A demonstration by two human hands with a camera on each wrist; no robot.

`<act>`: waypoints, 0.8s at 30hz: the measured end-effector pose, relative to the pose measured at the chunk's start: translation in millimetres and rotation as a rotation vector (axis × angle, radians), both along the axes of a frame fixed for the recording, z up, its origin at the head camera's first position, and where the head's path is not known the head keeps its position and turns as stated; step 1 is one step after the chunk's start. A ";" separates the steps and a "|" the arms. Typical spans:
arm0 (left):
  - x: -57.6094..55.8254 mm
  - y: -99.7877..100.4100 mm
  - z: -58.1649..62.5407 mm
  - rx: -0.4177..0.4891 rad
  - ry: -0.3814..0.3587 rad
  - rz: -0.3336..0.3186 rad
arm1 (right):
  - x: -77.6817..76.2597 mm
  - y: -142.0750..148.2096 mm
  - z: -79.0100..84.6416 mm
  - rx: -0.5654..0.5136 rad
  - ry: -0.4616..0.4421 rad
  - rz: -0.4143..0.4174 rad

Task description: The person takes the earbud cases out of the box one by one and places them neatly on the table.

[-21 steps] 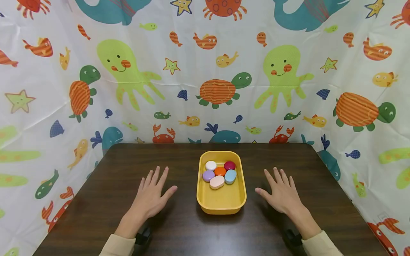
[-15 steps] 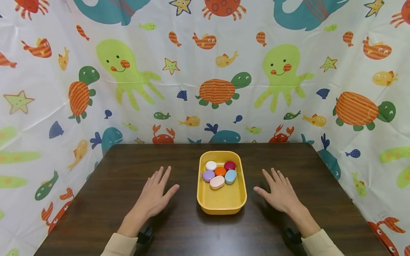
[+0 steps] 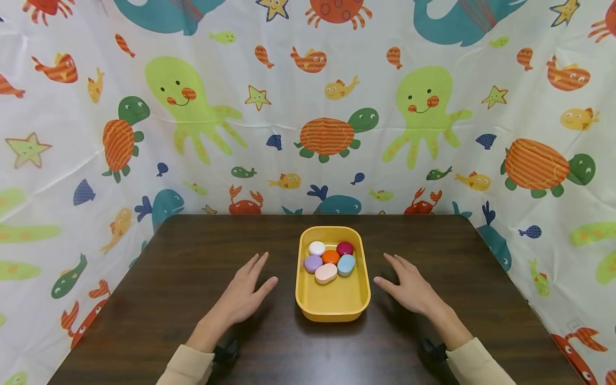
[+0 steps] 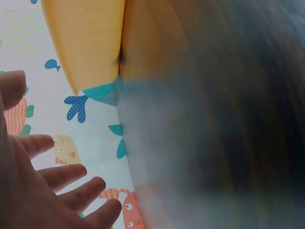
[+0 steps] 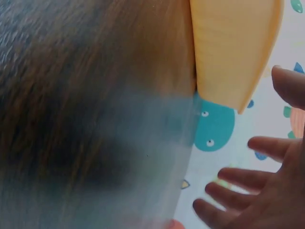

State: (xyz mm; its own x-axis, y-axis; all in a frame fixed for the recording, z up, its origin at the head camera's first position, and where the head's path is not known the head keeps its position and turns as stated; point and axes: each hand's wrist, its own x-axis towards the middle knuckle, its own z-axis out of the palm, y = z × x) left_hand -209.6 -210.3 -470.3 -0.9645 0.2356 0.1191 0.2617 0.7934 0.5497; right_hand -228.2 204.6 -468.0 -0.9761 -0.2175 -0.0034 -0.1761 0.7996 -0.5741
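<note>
A yellow tray (image 3: 332, 305) stands on the table between my two hands. Several smooth oval pieces lie in its far half: a white one (image 3: 316, 248), a dark red one (image 3: 345, 248), an orange one (image 3: 330, 257), a purple one (image 3: 313, 263), a pink one (image 3: 326, 273) and a blue one (image 3: 346, 265). My left hand (image 3: 243, 294) hovers left of the tray, fingers extended and thumb apart, touching nothing. On the other side my right hand (image 3: 409, 289) is held likewise, apart from the tray. Both wrist views show the tray's outer wall (image 4: 90, 38) beyond the spread fingers.
The dark brown wooden table (image 3: 144, 299) reflects light near its front. Behind it and along both sides hangs a white curtain (image 3: 284, 32) printed with sea animals. Dark wrist-worn devices (image 3: 226, 351) sit under the beige sleeves (image 3: 187, 366).
Both hands have moved inward, the left one to the right and the right one to the left, closer to the tray. The tray and its pieces have stayed in place.
</note>
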 end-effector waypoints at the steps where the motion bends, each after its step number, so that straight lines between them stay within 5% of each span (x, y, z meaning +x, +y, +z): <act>1: -0.3 1.4 -0.3 0.013 -0.012 -0.008 | -0.6 -1.2 -1.2 -0.009 -0.007 0.004; 12: -7.5 22.3 3.1 0.153 -0.125 -0.063 | -6.0 -15.9 -6.6 -0.161 -0.016 0.071; 24: -22.5 38.1 1.7 0.313 -0.188 -0.114 | -13.8 -20.3 -9.7 -0.208 -0.066 0.082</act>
